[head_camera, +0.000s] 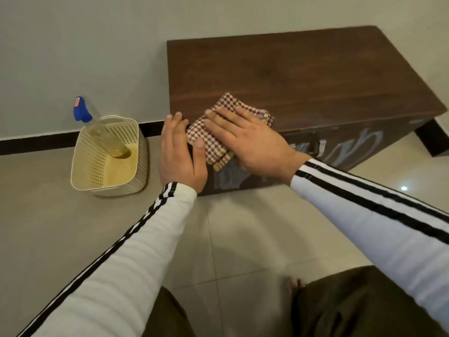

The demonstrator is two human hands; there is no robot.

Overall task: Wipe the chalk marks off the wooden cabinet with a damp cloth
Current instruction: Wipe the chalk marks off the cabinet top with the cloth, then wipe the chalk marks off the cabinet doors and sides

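Writing: I see pale chalk scrawl [349, 144] on the cabinet's near face; the loops look like letters, but I cannot read them. The spray bottle's red tag is too small to read.
Cabinet [303, 76]: dark brown wood, low, standing against the far wall, right of centre; the top looks clean, and a smeared chalk patch shows on the near face under the cloth.
Cloth [213, 142]: checked maroon and cream with a yellow edge, folded over the cabinet's near left top edge.
Right hand [252, 142]: flat, fingers spread apart, pressing on the cloth, not closed around it.
Left hand [179, 152]: open, on the cabinet's left corner, thumb touching the cloth.
Basket [80, 166]: cream, perforated, on the floor left of the cabinet.
Spray bottle [97, 127]: clear with a blue trigger, leaning in the basket.
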